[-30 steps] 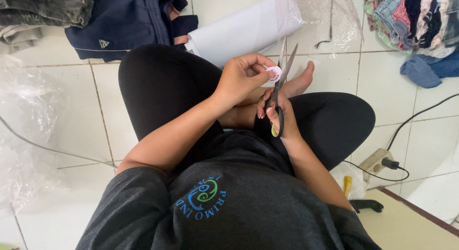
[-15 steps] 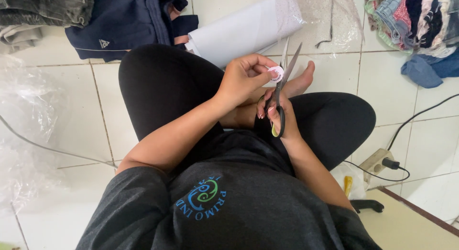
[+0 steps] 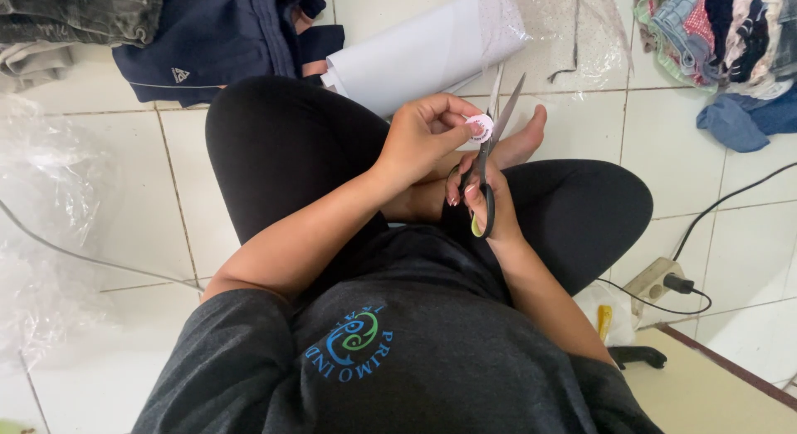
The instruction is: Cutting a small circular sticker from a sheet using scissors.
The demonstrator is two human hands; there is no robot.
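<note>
Person seated cross-legged on a white tiled floor (image 3: 124,193), seen from above. Left hand (image 3: 423,139) is closed in a pinch on a small round pink-and-white sticker (image 3: 479,128), thumb and fingertips gripping its edge. The sticker sits just above the knees, at 12 o'clock from the person's chest, directly against the scissor blades.

Right hand (image 3: 481,203) is wrapped through the dark handles of a pair of scissors (image 3: 491,143), fingers curled shut around them. Blades point up toward 12 o'clock and stand narrowly parted in a V, the sticker lying at their left side, touching or nearly so; whether a blade has entered the sticker cannot be told.

Surroundings: a roll of white sheet (image 3: 415,56) at 12 o'clock beyond the knees; dark blue garment (image 3: 216,44) at 11 o'clock; heap of mixed clothing (image 3: 722,44) at 2 o'clock; clear plastic film (image 3: 41,210) at 9 o'clock; power strip with a black plug and cable (image 3: 664,280) at 4 o'clock
</note>
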